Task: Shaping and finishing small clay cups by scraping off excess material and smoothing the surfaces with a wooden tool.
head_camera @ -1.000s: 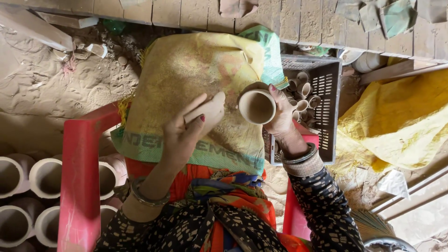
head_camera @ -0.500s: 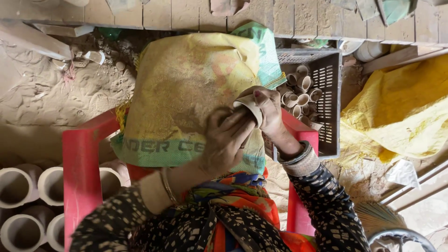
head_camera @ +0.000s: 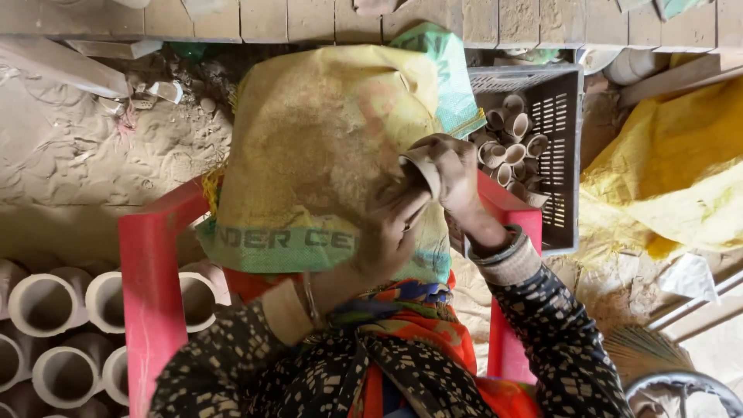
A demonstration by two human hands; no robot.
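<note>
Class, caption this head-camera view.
Both hands, left hand and right hand, work a small clay cup over a dusty sack.

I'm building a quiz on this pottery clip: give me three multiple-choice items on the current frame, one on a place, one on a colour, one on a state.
1. Where does the dark crate of small clay cups sit?
A. On the person's right, past the chair arm
B. On the person's lap
C. On the person's left, among the big pots

2. What colour is the chair?
A. Blue
B. Red
C. White

3. How is the clay cup held?
A. It lies alone on the sack
B. It stands in the crate
C. Both hands are on it

Answers: 1 A, the crate lies beyond the right chair arm; 2 B, both chair arms are red; 3 C, the right hand grips the cup while the left hand presses against it, above the yellow sack.
</note>
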